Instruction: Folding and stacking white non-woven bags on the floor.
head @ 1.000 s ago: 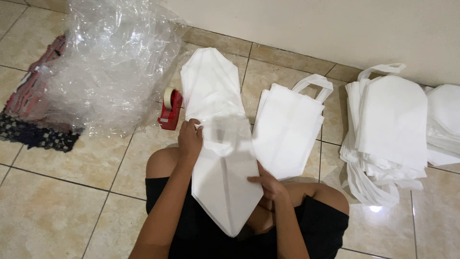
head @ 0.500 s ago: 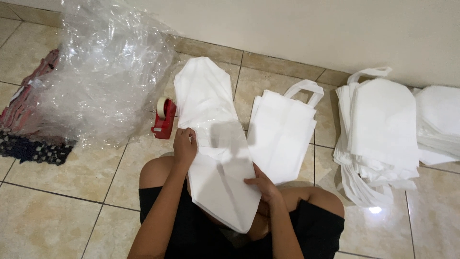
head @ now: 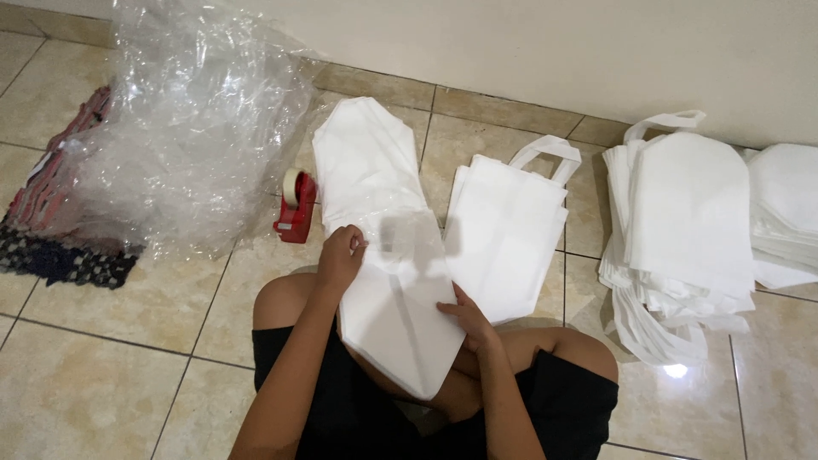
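A folded white fabric bag (head: 400, 311) lies across my lap, its pointed end toward me. My left hand (head: 339, 258) pinches its upper left edge next to a patch of clear tape or film. My right hand (head: 464, 317) presses flat on the bag's lower right edge. Beyond the bag, a stack of similar folded white pieces (head: 362, 158) lies on the tile floor. A red tape dispenser (head: 296, 206) stands on the floor just left of that stack, near my left hand.
A big heap of crumpled clear plastic (head: 183, 128) sits at left over a patterned mat (head: 51, 217). White handled bags (head: 511, 226) lie right of my lap. Taller piles of white bags (head: 682, 221) rest by the wall (head: 554, 43) at right.
The bag on my lap has shifted slightly lower and flatter. My hands keep about the same places on its edges.
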